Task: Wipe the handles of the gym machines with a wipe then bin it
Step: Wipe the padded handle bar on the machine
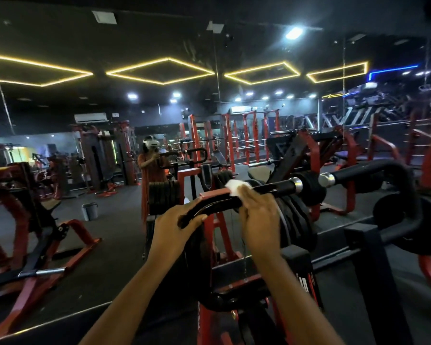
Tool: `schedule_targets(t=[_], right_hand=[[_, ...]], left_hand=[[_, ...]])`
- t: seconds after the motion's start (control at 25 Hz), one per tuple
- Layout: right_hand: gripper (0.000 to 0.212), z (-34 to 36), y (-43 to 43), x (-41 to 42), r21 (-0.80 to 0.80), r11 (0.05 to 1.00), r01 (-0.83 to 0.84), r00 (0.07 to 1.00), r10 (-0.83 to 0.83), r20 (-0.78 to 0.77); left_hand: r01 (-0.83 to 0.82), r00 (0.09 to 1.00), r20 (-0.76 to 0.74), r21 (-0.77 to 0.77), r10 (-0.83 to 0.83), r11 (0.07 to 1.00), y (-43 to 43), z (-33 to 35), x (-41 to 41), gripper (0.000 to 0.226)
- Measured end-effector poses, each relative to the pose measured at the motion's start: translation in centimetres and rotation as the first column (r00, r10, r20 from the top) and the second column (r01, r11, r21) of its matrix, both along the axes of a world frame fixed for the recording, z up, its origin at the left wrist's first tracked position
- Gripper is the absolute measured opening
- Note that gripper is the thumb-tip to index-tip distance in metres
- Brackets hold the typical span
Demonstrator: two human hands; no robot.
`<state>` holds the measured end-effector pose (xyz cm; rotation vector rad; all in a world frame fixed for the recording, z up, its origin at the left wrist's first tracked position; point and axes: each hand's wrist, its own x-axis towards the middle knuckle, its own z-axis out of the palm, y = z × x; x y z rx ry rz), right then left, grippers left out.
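Dark gym, yellow strip lights [159, 70] in diamonds overhead, grey floor [120, 220]. Our left hand [177, 227] grips the curved black handle [217, 206] of a red machine [210, 195]. Our right hand [259, 217] clamps the white wipe [235, 186] onto that handle. A grey bin [90, 211] stands well to our left.

A single head-worn camera looks forward and a little down, sitting close above the left hand [177, 229] and right hand [259, 220].

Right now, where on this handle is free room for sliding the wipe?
Free: the black bar between the wipe under the right hand and the chrome collar. Crowded: the curved part under the left hand, and the weight plates just below.
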<state>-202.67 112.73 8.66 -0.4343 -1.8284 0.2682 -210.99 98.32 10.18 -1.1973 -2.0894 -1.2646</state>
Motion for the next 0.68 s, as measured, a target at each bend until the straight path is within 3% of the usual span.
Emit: schedule_targets(t=[0.08,0.16,0.32,0.52,0.6,0.68], right_hand=[[0.045,-1.8,-3.0,-1.2,0.18,0.98,-0.083,0.995,0.092,-0.044],[0.043,-2.7,-2.7,-1.4,0.235,0.967,-0.103,0.989,0.125,-0.082],[0.044,-3.2,2.3,-0.7,-0.037,0.998,0.041,0.943,-0.051,-0.33],[0.043,-2.2,4.7,-0.7,-0.393,0.911,-0.125,0.836,-0.117,-0.536],[0.043,-2.1,3.6,-1.2,-0.348,0.931,-0.108,0.859,-0.089,-0.504],[0.044,-2.4,3.0,-1.1,-0.19,0.982,-0.017,0.922,-0.059,-0.384]], left_hand=[[0.0,1.0,-0.007,0.0,0.0,1.0,-0.2,0.1,0.0,0.04],[0.025,1.0,0.005,-0.001,-0.025,1.0,-0.4,0.3,0.0,0.039],[0.034,0.999,0.028,-0.003,-0.034,0.999,-0.4,0.1,-0.1,0.041],[0.043,0.999,0.033,-0.015,-0.042,0.999,-0.4,0.2,-0.3,0.043],[0.042,0.999,0.032,-0.011,-0.041,0.999,-0.4,0.2,-0.4,0.043],[0.042,0.999,0.028,-0.007,-0.042,0.999,-0.4,0.2,-0.5,0.044]])
